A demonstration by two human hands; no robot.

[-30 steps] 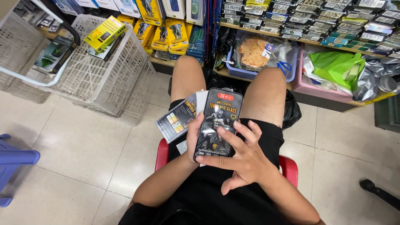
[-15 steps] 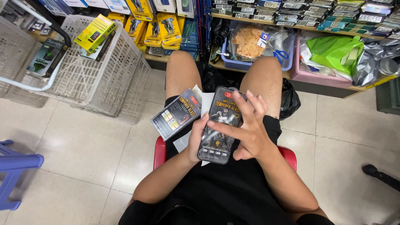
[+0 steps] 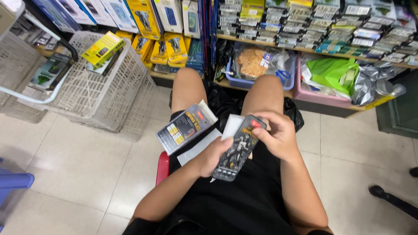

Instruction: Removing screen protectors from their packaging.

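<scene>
I see both hands on a dark phone-case pack (image 3: 238, 148) over the lap: left hand (image 3: 213, 156) fingers wrapped round its edge, right hand (image 3: 276, 135) fingers pinching the top at 1 o'clock. Flat packs (image 3: 185, 128) at 10 o'clock still unsorted; wire basket (image 3: 104, 87) w/ a yellow box, further left.

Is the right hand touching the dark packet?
Touching. The head view shows the right hand with its fingers laid over the top end of the dark packet, while the left hand grips its lower side.
</scene>
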